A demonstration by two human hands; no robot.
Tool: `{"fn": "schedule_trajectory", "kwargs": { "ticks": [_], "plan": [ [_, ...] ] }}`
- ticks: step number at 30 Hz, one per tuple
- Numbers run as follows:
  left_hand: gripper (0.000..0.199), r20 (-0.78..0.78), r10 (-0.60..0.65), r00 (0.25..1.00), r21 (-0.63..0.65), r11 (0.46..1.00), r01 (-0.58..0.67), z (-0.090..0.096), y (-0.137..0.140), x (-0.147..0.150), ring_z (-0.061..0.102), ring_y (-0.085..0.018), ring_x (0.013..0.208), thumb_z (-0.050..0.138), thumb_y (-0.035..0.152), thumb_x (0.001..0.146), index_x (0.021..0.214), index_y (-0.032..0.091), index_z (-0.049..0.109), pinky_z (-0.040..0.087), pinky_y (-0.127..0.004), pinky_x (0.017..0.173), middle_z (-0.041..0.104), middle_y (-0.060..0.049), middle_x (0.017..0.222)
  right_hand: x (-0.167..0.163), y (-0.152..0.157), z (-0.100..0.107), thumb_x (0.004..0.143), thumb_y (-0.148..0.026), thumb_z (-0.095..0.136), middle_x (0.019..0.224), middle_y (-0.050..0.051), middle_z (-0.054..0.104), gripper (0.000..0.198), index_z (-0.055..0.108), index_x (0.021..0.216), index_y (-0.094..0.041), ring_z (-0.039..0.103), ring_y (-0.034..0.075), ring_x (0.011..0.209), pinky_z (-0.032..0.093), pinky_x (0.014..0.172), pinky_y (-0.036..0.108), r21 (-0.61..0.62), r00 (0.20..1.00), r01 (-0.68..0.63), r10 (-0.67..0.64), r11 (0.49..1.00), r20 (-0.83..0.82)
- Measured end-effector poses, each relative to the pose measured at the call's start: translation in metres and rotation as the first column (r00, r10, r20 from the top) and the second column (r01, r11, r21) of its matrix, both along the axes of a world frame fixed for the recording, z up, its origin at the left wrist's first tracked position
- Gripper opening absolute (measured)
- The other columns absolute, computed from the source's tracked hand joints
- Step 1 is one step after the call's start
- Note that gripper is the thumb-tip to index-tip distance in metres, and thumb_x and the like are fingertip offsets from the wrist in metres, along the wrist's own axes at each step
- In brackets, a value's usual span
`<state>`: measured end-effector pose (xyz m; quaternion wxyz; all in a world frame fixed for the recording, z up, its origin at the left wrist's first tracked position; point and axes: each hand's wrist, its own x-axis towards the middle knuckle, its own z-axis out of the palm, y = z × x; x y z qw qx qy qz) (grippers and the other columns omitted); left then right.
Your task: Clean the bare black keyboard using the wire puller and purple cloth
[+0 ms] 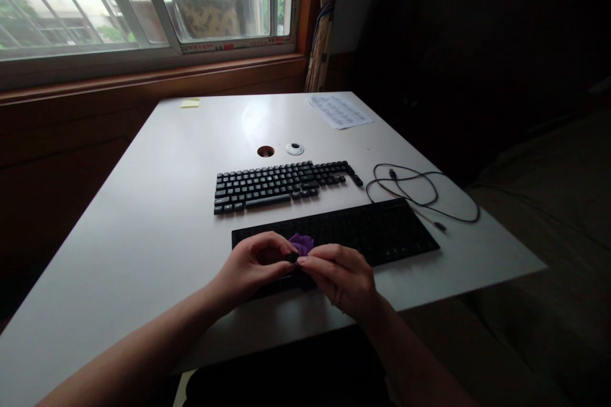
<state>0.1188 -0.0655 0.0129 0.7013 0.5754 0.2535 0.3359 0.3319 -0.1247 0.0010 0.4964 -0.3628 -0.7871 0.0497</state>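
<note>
Between thumb and fingers, my left hand [255,257] pinches a small black keycap [291,257]. My right hand [344,272] is closed on a purple cloth [301,243], its fingertips meeting the keycap. Both hands are over the near edge of a black keyboard base [382,232], which lies at a slant and is partly covered by them. Beyond it, loose black keycaps [262,186] are laid out in rows in a keyboard pattern, with gaps toward the right end.
A black cable [436,203] loops over the right side of the white table [119,203]. Behind the keycaps are a round hole [265,151] and a white ring-shaped cover [294,149]. Printed sheets [340,110] and a yellow sticky note [189,102] lie near the far edge.
</note>
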Motion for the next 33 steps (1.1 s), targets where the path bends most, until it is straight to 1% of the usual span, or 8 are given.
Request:
{"fn": "schedule_trajectory", "kwargs": {
  "ticks": [5, 11, 14, 19, 24, 27, 29, 33],
  "plan": [
    [0.016, -0.012, -0.018, 1.0, 0.009, 1.0, 0.018, 0.001, -0.0003, 0.0001, 0.065, -0.017, 0.092, 0.076, 0.02, 0.081, 0.091, 0.013, 0.065, 0.053, -0.028, 0.085, 0.069, -0.008, 0.1, -0.0022, -0.0008, 0.0038, 0.084, -0.005, 0.068, 0.096, 0.005, 0.07, 0.039, 0.067, 0.118, -0.024, 0.068, 0.016, 0.084, 0.059, 0.073, 0.028, -0.026, 0.994, 0.039, -0.042, 0.999, -0.097],
    [0.016, -0.086, 0.008, 0.996, 0.073, 0.997, -0.001, 0.0037, -0.0012, 0.0002, 0.063, -0.015, 0.085, 0.075, 0.021, 0.082, 0.093, 0.012, 0.067, 0.051, -0.025, 0.079, 0.067, -0.006, 0.093, -0.0067, 0.0029, 0.001, 0.085, -0.006, 0.067, 0.098, 0.005, 0.067, 0.04, 0.066, 0.121, -0.023, 0.066, 0.015, 0.087, 0.058, 0.076, 0.028, -0.053, 1.0, -0.001, 0.0, 0.999, -0.008],
    [0.017, -0.109, 0.018, 0.994, 0.07, 0.998, -0.01, 0.0032, 0.0007, -0.0017, 0.062, -0.016, 0.085, 0.076, 0.023, 0.082, 0.092, 0.012, 0.068, 0.051, -0.026, 0.079, 0.067, -0.006, 0.092, -0.0058, 0.0044, 0.0001, 0.085, -0.007, 0.068, 0.1, 0.006, 0.066, 0.041, 0.066, 0.124, -0.022, 0.065, 0.015, 0.09, 0.058, 0.079, 0.029, -0.063, 0.999, -0.015, 0.017, 0.998, 0.036],
    [0.018, -0.117, 0.004, 0.993, 0.018, 1.0, -0.002, 0.0027, 0.0026, -0.0034, 0.063, -0.016, 0.087, 0.077, 0.025, 0.081, 0.091, 0.012, 0.069, 0.05, -0.027, 0.082, 0.068, -0.006, 0.093, -0.0019, 0.005, -0.0007, 0.087, -0.007, 0.066, 0.102, 0.006, 0.067, 0.042, 0.064, 0.127, -0.021, 0.066, 0.016, 0.093, 0.058, 0.081, 0.028, -0.045, 0.996, -0.027, 0.03, 0.999, 0.078],
    [0.018, -0.061, -0.007, 0.998, -0.065, 0.998, 0.003, 0.0027, 0.0016, -0.003, 0.064, -0.016, 0.091, 0.079, 0.022, 0.079, 0.091, 0.014, 0.069, 0.05, -0.027, 0.086, 0.069, -0.006, 0.098, 0.0, 0.0027, -0.0007, 0.084, -0.006, 0.069, 0.097, 0.005, 0.069, 0.036, 0.068, 0.117, -0.018, 0.067, 0.015, 0.087, 0.057, 0.076, 0.028, 0.047, 0.994, 0.03, -0.034, 0.998, 0.102],
    [0.017, -0.048, -0.032, 0.998, -0.091, 0.995, 0.028, 0.0026, 0.002, -0.0026, 0.064, -0.016, 0.091, 0.079, 0.021, 0.079, 0.091, 0.014, 0.069, 0.051, -0.027, 0.085, 0.069, -0.006, 0.099, 0.0005, 0.0004, -0.0003, 0.083, -0.006, 0.071, 0.095, 0.005, 0.07, 0.033, 0.069, 0.114, -0.018, 0.067, 0.014, 0.083, 0.055, 0.072, 0.028, 0.077, 0.991, 0.056, -0.065, 0.995, 0.119],
    [0.016, -0.037, -0.04, 0.999, -0.065, 0.997, 0.037, 0.0029, 0.0031, -0.0024, 0.064, -0.016, 0.091, 0.078, 0.021, 0.08, 0.091, 0.014, 0.069, 0.051, -0.027, 0.084, 0.069, -0.006, 0.099, 0.0005, -0.0005, -0.0003, 0.084, -0.007, 0.071, 0.094, 0.005, 0.07, 0.031, 0.069, 0.113, -0.018, 0.067, 0.014, 0.082, 0.055, 0.071, 0.028, 0.09, 0.989, 0.068, -0.08, 0.994, 0.128],
    [0.013, -0.07, 0.022, 0.997, 0.127, 0.992, -0.013, 0.0039, 0.0054, -0.0028, 0.062, -0.018, 0.094, 0.078, 0.022, 0.079, 0.087, 0.014, 0.07, 0.051, -0.028, 0.083, 0.064, -0.007, 0.1, -0.0002, 0.0, 0.0006, 0.086, -0.01, 0.069, 0.093, 0.004, 0.071, 0.028, 0.068, 0.112, -0.018, 0.067, 0.013, 0.08, 0.055, 0.07, 0.027, 0.105, 0.986, 0.072, -0.087, 0.992, 0.142]
  ]
}}
